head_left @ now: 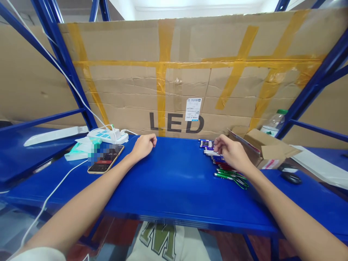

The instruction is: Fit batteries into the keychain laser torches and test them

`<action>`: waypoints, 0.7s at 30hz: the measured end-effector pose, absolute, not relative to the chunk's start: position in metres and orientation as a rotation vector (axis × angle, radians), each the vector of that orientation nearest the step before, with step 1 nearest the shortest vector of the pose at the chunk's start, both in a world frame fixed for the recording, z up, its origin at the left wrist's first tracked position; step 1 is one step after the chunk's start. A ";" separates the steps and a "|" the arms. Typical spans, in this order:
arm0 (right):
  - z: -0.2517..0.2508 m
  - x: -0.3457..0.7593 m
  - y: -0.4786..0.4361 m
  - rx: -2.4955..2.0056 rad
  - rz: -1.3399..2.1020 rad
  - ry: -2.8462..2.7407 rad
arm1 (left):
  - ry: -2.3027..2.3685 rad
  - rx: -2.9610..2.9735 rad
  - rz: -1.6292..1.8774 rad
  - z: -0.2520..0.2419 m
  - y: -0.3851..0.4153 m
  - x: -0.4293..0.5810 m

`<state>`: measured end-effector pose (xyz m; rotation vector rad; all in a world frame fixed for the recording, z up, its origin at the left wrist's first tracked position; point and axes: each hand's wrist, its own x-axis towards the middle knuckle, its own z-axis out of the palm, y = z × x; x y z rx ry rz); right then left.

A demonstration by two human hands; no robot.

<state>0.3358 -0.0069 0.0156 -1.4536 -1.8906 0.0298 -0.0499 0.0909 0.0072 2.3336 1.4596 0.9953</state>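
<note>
My right hand [230, 149] is over a row of metallic pens at the right of the table. Its fingers are bent, with the tips down at the pens; whether one is pinched between them is hidden. The row runs from blue pens [205, 144] at the back, past a silver pen [210, 153], to dark red ones and green pens [225, 175] with cord loops at the front. My left hand [144, 145] rests loosely curled on the blue table [168, 181], near its back edge, with nothing visible in it. It lies apart from the pens.
Left of my left arm are a lit phone [108, 159], a white power strip [107, 136] with cables, and a green-white packet [81, 148]. At the right stand an opened cardboard box [269, 148], a bottle [274, 121] and a black mouse [290, 177]. A large cardboard sheet [122, 90] closes off the back.
</note>
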 end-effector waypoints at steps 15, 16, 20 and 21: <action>0.023 0.339 -0.011 -1.598 -0.116 -1.910 | 1.439 2.306 0.964 0.004 0.089 -0.044; 0.024 0.341 -0.011 -1.584 -0.069 -1.994 | 1.433 2.312 0.952 0.003 0.090 -0.045; 0.031 0.350 -0.012 -1.633 0.132 -2.204 | 1.441 2.312 0.932 -0.002 0.093 -0.046; 0.033 0.352 -0.013 -1.653 0.131 -2.218 | 1.456 2.304 0.938 -0.002 0.093 -0.047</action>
